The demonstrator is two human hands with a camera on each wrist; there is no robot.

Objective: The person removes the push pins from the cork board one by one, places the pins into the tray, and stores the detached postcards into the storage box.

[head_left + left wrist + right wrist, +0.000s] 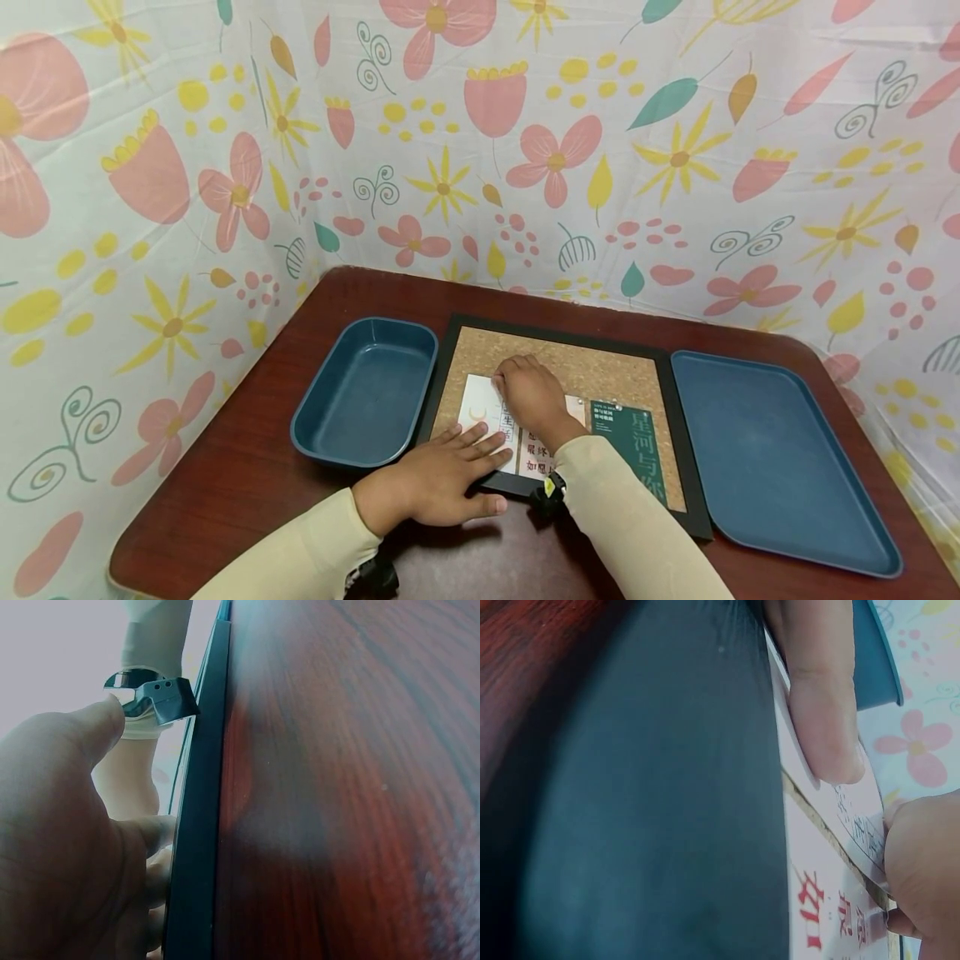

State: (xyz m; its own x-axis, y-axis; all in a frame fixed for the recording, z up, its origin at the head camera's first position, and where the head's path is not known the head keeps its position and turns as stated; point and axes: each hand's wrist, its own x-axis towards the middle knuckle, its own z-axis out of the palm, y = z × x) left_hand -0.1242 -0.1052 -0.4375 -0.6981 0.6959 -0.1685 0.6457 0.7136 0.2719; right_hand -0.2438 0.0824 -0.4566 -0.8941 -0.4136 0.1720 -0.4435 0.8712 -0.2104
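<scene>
A black-framed corkboard (600,354) lies on the table with three cards along its lower part. My left hand (442,475) rests spread and flat over the lower part of the leftmost card, a white card (475,396) with a crescent moon and dark writing. At that card's upper right corner, my right hand (534,396) has its fingers curled down against the board; I cannot tell what is between the fingertips. Beside it lies a card with red characters (534,457), partly covered by the right hand and wrist. Farther right is a dark green card (622,437), its lower part overlapped by the right sleeve.
Left of the board stands a deep blue bin (367,392); on its right lies a shallow blue tray (780,450). Small clear pins (617,407) show at the green card's top. The reddish-brown table (217,500) meets a flowered cloth (480,167) behind.
</scene>
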